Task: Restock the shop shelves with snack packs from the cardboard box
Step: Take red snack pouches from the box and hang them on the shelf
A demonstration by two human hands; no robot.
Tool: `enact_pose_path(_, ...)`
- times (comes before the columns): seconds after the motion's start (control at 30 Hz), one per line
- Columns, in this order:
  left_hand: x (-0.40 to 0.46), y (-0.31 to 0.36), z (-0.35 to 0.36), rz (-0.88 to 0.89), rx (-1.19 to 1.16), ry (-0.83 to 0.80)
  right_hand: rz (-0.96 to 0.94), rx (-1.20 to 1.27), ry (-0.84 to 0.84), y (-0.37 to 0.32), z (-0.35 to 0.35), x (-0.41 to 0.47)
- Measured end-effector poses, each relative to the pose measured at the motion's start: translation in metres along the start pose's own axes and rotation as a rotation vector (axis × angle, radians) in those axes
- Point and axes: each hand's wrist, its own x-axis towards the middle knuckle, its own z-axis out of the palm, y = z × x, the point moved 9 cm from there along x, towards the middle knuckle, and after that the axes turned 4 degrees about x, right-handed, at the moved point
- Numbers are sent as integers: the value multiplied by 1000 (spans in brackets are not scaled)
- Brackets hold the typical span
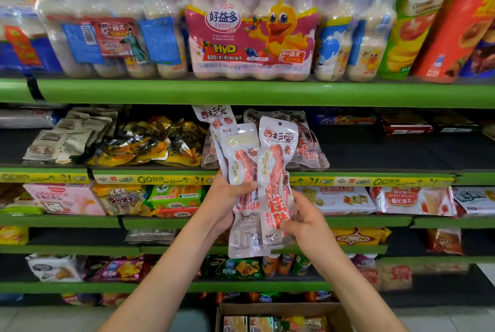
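I hold several long white snack packs (pixel 276 171) with red meat strips printed on them, upright in front of the second shelf. My left hand (pixel 227 198) grips the rear packs from the left, thumb across the front. My right hand (pixel 302 219) pinches the lower part of the front pack. More packs of the same kind (pixel 308 144) lie on the dark shelf (pixel 375 152) right behind them. The cardboard box (pixel 276 310) stands on the floor below, with more packs inside.
Yellow-black packs (pixel 150 144) and beige packs (pixel 67 139) fill the shelf to the left; to the right it is bare. Bottle multipacks (pixel 251 37) stand on the top shelf. Biscuit and chip packs line the lower green-edged shelves (pixel 254 222).
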Motion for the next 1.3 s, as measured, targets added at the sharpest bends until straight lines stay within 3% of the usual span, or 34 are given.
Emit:
enact_pose_path(0.77,2,1,2,-2,-11,-8,-5,49,-40,10,-1,0)
enact_pose_path(1.03,3,5,2,11,2,-7,36,-51,5,4,-3,-2)
enact_pose_path(1.2,1,4,8,20,-3,-34,-80,-44,-10,-15,7,-6)
enact_pose_path(1.3,-1,1,17,22,21,-70,-57,-115,-44,-16,16,-4)
